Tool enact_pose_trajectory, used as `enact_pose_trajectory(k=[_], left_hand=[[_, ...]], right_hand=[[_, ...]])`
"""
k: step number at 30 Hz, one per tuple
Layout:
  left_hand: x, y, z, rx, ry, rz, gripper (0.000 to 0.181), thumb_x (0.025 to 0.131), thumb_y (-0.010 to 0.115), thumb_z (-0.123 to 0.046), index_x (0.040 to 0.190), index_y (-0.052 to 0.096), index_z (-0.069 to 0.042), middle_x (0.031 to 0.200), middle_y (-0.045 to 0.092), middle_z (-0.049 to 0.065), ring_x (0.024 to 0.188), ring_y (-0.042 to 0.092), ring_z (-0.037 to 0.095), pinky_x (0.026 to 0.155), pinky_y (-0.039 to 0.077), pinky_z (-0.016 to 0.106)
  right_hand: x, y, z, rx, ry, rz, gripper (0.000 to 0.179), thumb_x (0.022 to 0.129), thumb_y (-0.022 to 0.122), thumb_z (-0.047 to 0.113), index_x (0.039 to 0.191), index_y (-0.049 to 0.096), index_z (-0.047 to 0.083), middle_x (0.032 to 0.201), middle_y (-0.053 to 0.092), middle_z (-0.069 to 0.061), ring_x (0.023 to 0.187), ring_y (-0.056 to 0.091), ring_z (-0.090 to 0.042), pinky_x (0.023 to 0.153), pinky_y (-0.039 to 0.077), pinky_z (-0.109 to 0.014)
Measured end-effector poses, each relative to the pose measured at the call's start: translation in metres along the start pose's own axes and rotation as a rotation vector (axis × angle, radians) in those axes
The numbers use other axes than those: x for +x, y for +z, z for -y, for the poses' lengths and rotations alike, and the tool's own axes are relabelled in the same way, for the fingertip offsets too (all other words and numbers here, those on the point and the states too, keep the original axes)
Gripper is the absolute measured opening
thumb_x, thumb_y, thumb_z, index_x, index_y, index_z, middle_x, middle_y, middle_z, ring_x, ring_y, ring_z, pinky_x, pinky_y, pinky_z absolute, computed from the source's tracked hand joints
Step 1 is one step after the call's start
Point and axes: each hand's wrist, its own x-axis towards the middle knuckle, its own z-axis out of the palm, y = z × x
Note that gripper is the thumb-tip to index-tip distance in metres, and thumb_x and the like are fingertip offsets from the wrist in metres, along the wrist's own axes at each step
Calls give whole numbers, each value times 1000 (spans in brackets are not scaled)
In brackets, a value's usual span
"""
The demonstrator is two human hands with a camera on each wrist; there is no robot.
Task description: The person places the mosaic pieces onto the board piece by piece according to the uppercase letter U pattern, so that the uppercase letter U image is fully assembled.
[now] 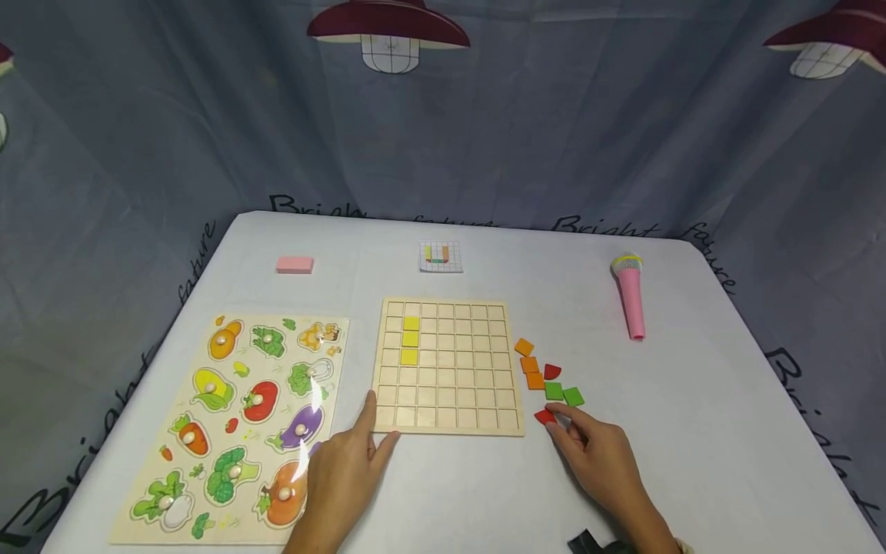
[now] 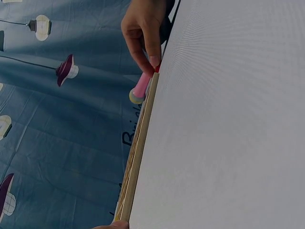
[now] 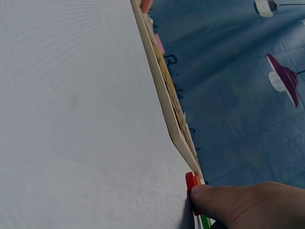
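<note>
A wooden grid board [image 1: 450,369] lies mid-table, with three yellow square tiles [image 1: 411,338] down its second column. My left hand [image 1: 346,469] is at its lower left corner, the straight index finger on the left edge and the thumb by the front edge. Off the lower right corner, my right hand [image 1: 595,454] pinches a red piece [image 1: 544,416] between thumb and fingers; in the right wrist view the thumb covers part of this red piece [image 3: 190,181]. Beside the board lie orange tiles [image 1: 529,365], another red piece with a curved edge [image 1: 551,372] and two green tiles [image 1: 573,396].
A vegetable puzzle board [image 1: 228,431] lies at the left, partly under my left forearm. Behind the grid board sits a small pattern card [image 1: 440,265] showing a coloured U shape. A pink block [image 1: 294,265] is at the back left, a pink toy microphone [image 1: 631,300] at the back right.
</note>
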Motion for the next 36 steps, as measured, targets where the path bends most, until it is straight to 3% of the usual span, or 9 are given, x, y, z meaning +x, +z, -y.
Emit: enact_pose_trajectory(k=[12, 16, 21, 36], left_hand=[[1, 0, -2, -5, 8, -3, 69, 87, 83, -33, 142, 58, 0, 53, 38, -17, 42, 30, 0, 41, 26, 24], [0, -1, -1, 1, 0, 2, 70, 87, 83, -34, 143, 58, 0, 52, 38, -17, 41, 30, 0, 41, 27, 24], [-1, 0, 0, 6, 0, 0, 70, 87, 82, -34, 143, 58, 0, 52, 37, -17, 41, 30, 0, 41, 26, 24], [0, 0, 0, -15, 21, -21, 68, 87, 83, -32, 141, 58, 2, 51, 38, -17, 40, 29, -1, 39, 27, 23]], right_hand=[[0, 0, -3, 29, -44, -45, 28, 83, 86, 15, 110, 77, 17, 57, 32, 16, 50, 29, -1, 45, 25, -21], [1, 2, 0, 114, -66, -81, 28, 80, 89, 14, 106, 77, 17, 57, 32, 16, 50, 30, 0, 44, 25, -22], [5, 9, 10, 215, -115, -113, 28, 76, 92, 13, 99, 76, 20, 57, 31, 17, 51, 30, 1, 45, 26, -20], [23, 41, 49, 344, -317, -100, 25, 79, 90, 14, 97, 73, 20, 59, 29, 17, 54, 27, 4, 47, 26, -17]])
